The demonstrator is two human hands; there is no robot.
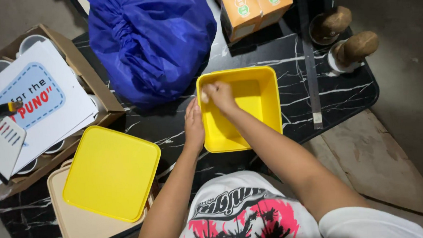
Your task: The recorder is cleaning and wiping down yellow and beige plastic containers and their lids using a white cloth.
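Right hand (221,95) fingers are pinched shut on a small pale object inside the yellow container (263,85). Left hand (194,126) lies flat, fingers extended, against its near-left wall. Risk, judged: that unclamped brace slips and the container skids across the marbled worktop (295,56).

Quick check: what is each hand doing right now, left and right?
Left hand: flat against the outer left wall of the square yellow plastic container, steadying it.
Right hand: closed inside the container; whether it holds anything cannot be told.
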